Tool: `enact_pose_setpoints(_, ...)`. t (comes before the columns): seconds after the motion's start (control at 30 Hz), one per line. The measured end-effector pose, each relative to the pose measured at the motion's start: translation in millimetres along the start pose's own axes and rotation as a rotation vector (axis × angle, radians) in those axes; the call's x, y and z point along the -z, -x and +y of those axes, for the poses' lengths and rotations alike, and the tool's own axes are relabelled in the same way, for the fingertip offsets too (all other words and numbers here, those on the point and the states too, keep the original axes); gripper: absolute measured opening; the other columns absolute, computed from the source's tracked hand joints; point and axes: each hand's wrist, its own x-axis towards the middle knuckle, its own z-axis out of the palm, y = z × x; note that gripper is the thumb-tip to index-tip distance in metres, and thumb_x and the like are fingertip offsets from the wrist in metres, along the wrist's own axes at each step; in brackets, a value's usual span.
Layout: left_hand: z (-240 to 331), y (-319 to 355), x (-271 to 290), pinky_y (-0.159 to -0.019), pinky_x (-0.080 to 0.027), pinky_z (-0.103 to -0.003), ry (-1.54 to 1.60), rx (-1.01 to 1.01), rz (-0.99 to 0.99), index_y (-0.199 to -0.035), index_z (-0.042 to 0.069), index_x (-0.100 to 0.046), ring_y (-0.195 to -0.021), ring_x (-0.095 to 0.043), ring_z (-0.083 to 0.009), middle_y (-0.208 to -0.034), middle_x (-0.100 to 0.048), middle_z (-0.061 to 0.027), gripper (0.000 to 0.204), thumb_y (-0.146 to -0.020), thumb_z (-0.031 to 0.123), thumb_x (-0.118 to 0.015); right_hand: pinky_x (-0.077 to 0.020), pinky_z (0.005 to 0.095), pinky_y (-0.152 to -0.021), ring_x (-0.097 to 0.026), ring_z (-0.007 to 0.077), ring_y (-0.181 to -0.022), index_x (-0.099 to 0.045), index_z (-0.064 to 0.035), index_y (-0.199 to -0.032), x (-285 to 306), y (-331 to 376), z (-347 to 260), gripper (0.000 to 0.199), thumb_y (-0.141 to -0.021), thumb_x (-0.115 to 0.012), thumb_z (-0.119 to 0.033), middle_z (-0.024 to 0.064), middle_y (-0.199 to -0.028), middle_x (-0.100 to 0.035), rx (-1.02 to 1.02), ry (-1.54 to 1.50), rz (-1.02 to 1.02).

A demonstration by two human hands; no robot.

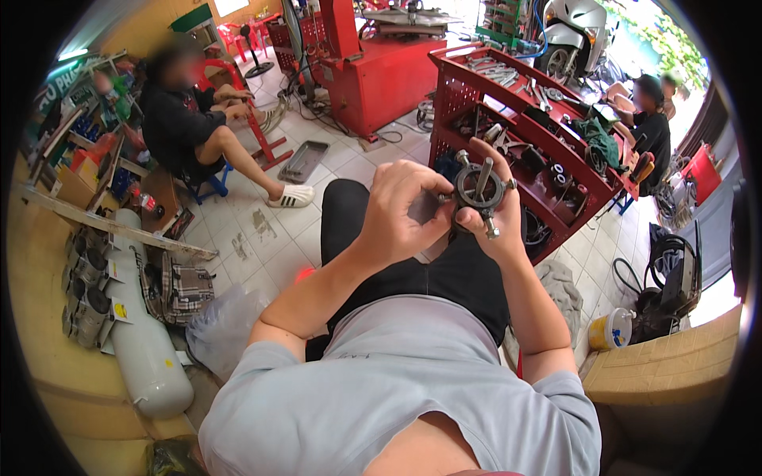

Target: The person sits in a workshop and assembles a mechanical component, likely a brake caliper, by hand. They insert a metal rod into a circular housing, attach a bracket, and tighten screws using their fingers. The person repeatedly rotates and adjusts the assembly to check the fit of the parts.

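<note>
Above my lap, my right hand [502, 226] grips a dark round metal ring tool [498, 190]. Bolts stick out around its rim and a metal rod stands in its middle; it looks like a puller, though its exact kind is unclear. My right thumb presses the near side of the ring. From the left, my left hand [390, 208] has curled thumb and fingers meeting at a bolt [444, 197] on the tool's left side. Part of the ring's underside is hidden by my fingers.
A red tool cart [548, 135] with wrenches stands just ahead to the right. A red machine [381, 87] is farther ahead. One person [186, 111] sits at the left by a metal tray [304, 162]; others sit far right. A grey cylinder [143, 333] lies near left.
</note>
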Motion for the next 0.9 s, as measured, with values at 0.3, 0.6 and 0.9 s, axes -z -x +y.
enact_pose_setpoints(0.3,2.6,1.3,3.0,-0.082,-0.04,-0.037,0.071,0.174,-0.126,-0.089,0.005,-0.062,-0.086,-0.06,-0.0255,-0.09,-0.062,-0.0068,0.015,-0.078,0.012,-0.068,-0.0476,0.0252,-0.081,-0.058,0.0109,-0.09,-0.03,0.0,-0.142,0.8,0.0,1.2,0.106,-0.064,-0.092,-0.036,0.0038,-0.099,-0.06,-0.002,-0.002,0.003)
enact_pose_setpoints(0.6,2.1,1.7,1.6,-0.083,-0.042,-0.037,0.155,0.223,-0.113,-0.09,0.004,-0.062,-0.088,-0.06,-0.0266,-0.091,-0.062,-0.0085,0.015,-0.079,0.012,-0.067,-0.0476,0.0252,-0.082,-0.058,0.0107,-0.091,-0.029,-0.0007,-0.143,0.3,1.5,2.4,0.107,-0.063,-0.093,-0.031,0.0044,-0.099,-0.059,-0.03,-0.016,0.002)
enact_pose_setpoints(0.9,-0.3,3.2,-0.2,-0.08,-0.043,-0.036,0.164,0.235,-0.099,-0.09,0.004,-0.062,-0.085,-0.06,-0.0267,-0.09,-0.061,-0.009,0.014,-0.08,0.013,-0.068,-0.0443,0.0217,-0.074,-0.054,0.0076,-0.084,-0.032,-0.0009,-0.143,-3.0,2.3,0.9,0.11,-0.062,-0.09,-0.046,-0.0005,-0.092,-0.055,-0.019,0.094,0.049)
